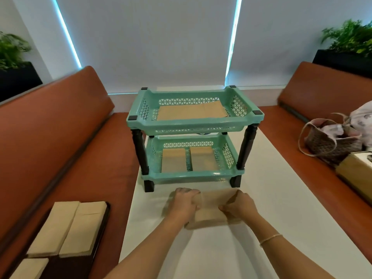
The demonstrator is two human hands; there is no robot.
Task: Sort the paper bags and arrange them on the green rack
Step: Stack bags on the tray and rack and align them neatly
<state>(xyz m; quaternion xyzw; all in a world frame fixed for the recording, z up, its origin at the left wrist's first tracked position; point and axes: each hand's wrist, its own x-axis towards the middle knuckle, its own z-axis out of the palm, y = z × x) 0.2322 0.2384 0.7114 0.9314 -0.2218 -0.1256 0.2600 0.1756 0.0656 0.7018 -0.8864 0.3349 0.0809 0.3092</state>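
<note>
A green two-tier rack (194, 122) stands at the far end of the white table (271, 198). Its top tier holds a large flat brown paper bag (191, 111). Two smaller brown bags (174, 163) lie side by side in the bottom tier. In front of the rack, a stack of small brown paper bags (213, 210) sits on the table. My left hand (184, 202) grips its left edge and my right hand (239, 206) grips its right edge. The image is blurred around the hands.
On the left bench a dark tray (94, 244) carries more brown paper bags (68, 228) in stacks. The right bench holds a woven bag (332, 141), a plastic bag and a cardboard box (356, 172). Potted plants stand behind both benches.
</note>
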